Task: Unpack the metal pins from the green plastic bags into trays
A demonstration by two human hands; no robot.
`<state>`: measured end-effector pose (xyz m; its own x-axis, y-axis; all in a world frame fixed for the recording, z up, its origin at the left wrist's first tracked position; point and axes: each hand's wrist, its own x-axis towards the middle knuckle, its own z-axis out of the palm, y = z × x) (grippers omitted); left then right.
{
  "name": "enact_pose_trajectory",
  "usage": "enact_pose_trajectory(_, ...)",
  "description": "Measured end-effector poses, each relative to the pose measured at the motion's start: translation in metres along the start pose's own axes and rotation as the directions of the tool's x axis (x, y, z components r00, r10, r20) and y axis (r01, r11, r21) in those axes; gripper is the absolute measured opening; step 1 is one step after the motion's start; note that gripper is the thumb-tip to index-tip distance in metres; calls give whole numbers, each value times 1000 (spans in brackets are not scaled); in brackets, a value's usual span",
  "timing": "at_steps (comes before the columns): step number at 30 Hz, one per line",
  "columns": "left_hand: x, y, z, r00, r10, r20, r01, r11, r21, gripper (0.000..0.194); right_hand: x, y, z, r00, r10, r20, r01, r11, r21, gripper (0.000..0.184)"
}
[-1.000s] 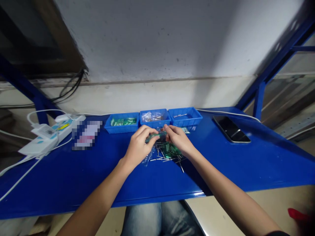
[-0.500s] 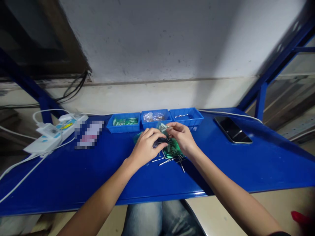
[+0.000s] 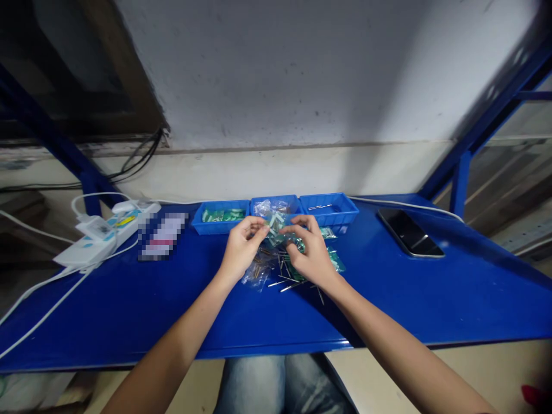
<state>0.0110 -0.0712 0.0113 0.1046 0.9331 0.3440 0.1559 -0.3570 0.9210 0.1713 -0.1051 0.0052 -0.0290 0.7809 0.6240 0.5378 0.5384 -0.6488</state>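
Between my hands is a small clear plastic bag (image 3: 276,223) with green and white pieces in it, held above the table in front of the blue bins. My left hand (image 3: 245,246) pinches its left edge between thumb and fingers. On the other side, the curled fingers of my right hand (image 3: 311,248) grip the bag's right part. Below lie a clear bag with brass-coloured pieces (image 3: 257,270) and loose thin metal pins (image 3: 293,284). Green packets (image 3: 336,261) show partly behind my right hand.
Three blue bins stand along the back: the left bin (image 3: 222,230) with green packets, the middle bin (image 3: 276,202) with clear bags, the right bin (image 3: 338,218) with metal pins. A phone (image 3: 409,233) lies right. A power strip (image 3: 92,244) with white cables lies left, beside a blurred card (image 3: 164,236).
My left hand has shifted left and turned, uncovering the bag of brass-coloured pieces. The bag of green and white pieces has moved left between both hands. The view has shifted slightly.
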Motion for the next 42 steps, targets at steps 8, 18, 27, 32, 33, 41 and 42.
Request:
enact_pose_trajectory(8,-9,1,4,835,510,205,-548,740,391,7,7,1,-3,929,332,163,-366,888,279,40)
enact_pose_trajectory(18,-1,2,0,972,-179,149,198,972,-125,43,2,0,-2,998,38,58,-40,998,38,31)
enact_pose_trajectory(27,-4,3,-1,958,280,58,-285,912,295,14,3,3,3,966,252,48,-257,947,195,28)
enact_pose_trajectory(32,-8,-1,0,858,463,224,-514,757,403,21,6,7,6,876,434,209,-482,787,384,37)
enact_pose_trajectory(33,-9,-1,1,852,455,259,-523,754,397,23,6,7,6,870,442,221,-494,764,415,34)
enact_pose_trajectory(41,-5,8,-1,995,21,101,-36,988,150,35,3,8,4,993,114,-27,-112,991,71,23)
enact_pose_trajectory(42,-4,7,-2,995,-54,79,47,994,95,38,2,7,4,999,33,-29,-33,999,10,24)
